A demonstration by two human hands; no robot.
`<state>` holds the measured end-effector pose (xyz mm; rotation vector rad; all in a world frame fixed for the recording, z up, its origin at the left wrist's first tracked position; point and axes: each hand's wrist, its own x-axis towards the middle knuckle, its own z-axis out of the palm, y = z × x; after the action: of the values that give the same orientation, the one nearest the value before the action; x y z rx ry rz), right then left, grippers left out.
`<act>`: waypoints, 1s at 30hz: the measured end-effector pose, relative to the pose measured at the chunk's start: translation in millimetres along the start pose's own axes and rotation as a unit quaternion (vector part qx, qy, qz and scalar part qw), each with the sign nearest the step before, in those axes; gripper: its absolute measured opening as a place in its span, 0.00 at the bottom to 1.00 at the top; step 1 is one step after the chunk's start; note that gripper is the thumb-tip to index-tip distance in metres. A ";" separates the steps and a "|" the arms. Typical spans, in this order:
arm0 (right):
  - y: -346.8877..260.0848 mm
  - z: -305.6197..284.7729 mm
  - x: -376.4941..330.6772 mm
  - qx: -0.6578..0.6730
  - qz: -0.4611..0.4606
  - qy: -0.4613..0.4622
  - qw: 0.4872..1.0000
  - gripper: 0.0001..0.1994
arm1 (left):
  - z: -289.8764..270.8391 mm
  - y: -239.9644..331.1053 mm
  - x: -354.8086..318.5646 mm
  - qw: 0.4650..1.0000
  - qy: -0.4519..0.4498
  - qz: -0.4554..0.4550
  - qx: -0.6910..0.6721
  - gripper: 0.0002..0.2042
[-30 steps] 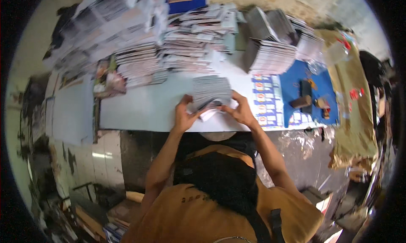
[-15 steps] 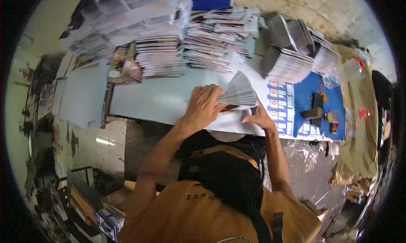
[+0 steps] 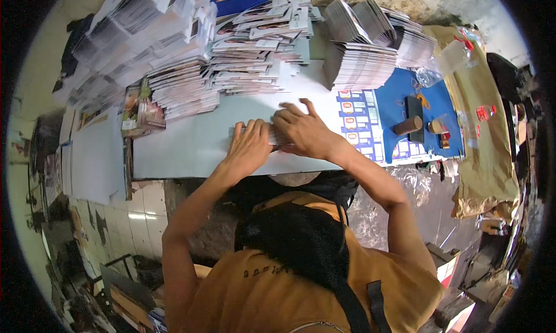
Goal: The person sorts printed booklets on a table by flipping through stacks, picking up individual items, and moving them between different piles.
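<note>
Near the front edge of the pale worktable [image 3: 191, 153], a small stack of printed folded sheets [image 3: 281, 137] lies low, mostly covered by both hands. My left hand [image 3: 249, 146] has its fingers bent over the stack's left part, gripping it from above. Over the right end is my right hand [image 3: 310, 133], touching the stack; its fingers are bent and partly spread, with slight blur. How its thumb meets the sheets is hidden.
Tall piles of folded printed sheets [image 3: 182, 89] line the table's back left, with more leaflets [image 3: 255, 49] beside them. Another sheaf [image 3: 365, 66] stands back right. The blue mat [image 3: 385, 110] holds a brown cylinder [image 3: 408, 125], a dark block [image 3: 414, 110] and rubber bands. Clear plastic bottles [image 3: 452, 60] lie beyond.
The fanned stack, earlier tilted up between both hands, now lies low and squared. My right hand has moved from its right side to over its top. The whole view has shifted.
</note>
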<state>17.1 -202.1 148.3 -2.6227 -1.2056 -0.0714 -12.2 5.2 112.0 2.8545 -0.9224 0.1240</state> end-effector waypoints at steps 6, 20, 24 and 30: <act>6.4 9.4 0.6 -0.035 -0.069 -0.015 0.997 0.11 | 2.0 1.8 -5.4 0.995 0.012 -0.031 -0.093 0.16; 15.9 16.0 -30.8 -0.002 -0.033 0.038 0.999 0.05 | 6.6 3.5 -6.4 0.986 0.103 0.008 -0.129 0.11; 23.8 6.3 -56.5 0.093 -0.011 0.152 0.984 0.21 | 3.1 9.3 -6.8 0.985 0.086 -0.019 -0.147 0.12; 100.5 -19.3 -179.4 0.056 0.272 0.636 0.720 0.16 | 6.6 10.6 -9.9 0.984 0.090 -0.026 -0.153 0.13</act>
<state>-23.7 -402.4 119.3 -1.8596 0.0647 -1.3409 -26.3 1.3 105.4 2.5339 -0.7570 0.2102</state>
